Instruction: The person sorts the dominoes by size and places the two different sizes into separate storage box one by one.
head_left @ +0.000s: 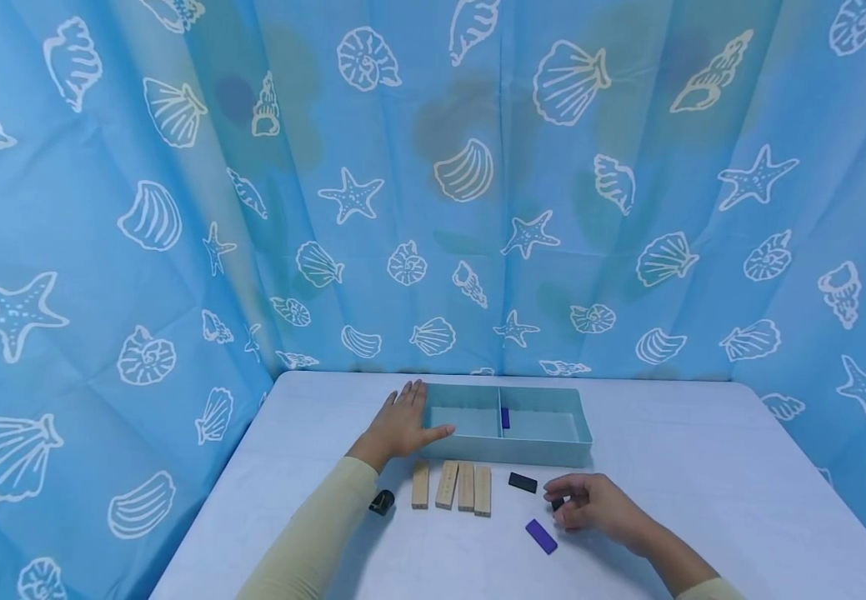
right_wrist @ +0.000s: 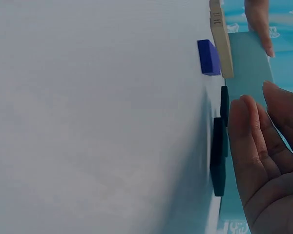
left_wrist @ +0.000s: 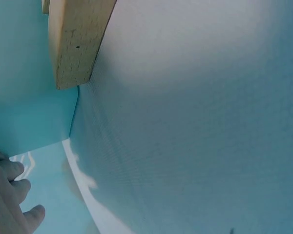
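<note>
A pale teal bin (head_left: pixel 508 450) with one divider stands toward the back of the table. My left hand (head_left: pixel 400 422) rests at its left end, thumb stretched over the front corner and fingers extended along the side. Low over the table, my right hand (head_left: pixel 590 504) is bent around a small black block (head_left: pixel 558 504), with thumb and fingers apart in the right wrist view. Another black block (head_left: pixel 523 482) lies just left of it. A purple block (head_left: pixel 541 537) sits nearer the front. Inside the bin, a second purple piece (head_left: pixel 505 417) is beside the divider.
Several wooden blocks (head_left: pixel 466 487) lie side by side in front of the bin. A small dark rounded object (head_left: pixel 382 502) is beside the left sleeve. White cloth (head_left: pixel 665 442) covers the table, and a blue shell-patterned curtain (head_left: pixel 433 208) hangs behind and at both sides.
</note>
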Motion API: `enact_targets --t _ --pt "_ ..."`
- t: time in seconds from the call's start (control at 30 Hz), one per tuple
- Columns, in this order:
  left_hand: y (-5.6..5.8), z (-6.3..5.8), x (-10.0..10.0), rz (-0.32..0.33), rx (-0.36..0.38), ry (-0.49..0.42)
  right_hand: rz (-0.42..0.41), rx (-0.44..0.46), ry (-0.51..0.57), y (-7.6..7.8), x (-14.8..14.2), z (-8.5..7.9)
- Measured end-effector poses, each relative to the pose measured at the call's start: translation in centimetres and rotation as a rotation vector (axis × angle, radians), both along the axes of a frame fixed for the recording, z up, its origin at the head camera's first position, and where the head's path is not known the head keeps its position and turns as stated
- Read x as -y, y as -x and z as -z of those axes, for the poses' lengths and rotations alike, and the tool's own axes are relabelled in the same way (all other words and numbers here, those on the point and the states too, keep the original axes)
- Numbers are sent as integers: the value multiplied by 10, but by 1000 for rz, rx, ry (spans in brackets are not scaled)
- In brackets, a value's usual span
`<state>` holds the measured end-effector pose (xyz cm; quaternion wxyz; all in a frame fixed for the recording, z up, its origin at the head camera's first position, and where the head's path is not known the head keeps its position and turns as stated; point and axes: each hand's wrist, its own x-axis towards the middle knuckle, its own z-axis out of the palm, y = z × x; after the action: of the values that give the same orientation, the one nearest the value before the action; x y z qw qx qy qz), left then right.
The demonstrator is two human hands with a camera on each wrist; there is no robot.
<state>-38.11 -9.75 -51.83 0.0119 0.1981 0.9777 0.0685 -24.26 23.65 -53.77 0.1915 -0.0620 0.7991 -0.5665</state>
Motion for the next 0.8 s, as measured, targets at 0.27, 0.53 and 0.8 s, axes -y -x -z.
enact_targets --t 0.27,0.53,0.8 --pt "1 0 0 0 3 -12 -18 5 -8 -6 0 5" --pt "1 3 0 0 2 -14 -81 20 -25 -12 7 6" --pt "0 -2 -1 -6 6 15 -146 -106 -178 -12 15 5"
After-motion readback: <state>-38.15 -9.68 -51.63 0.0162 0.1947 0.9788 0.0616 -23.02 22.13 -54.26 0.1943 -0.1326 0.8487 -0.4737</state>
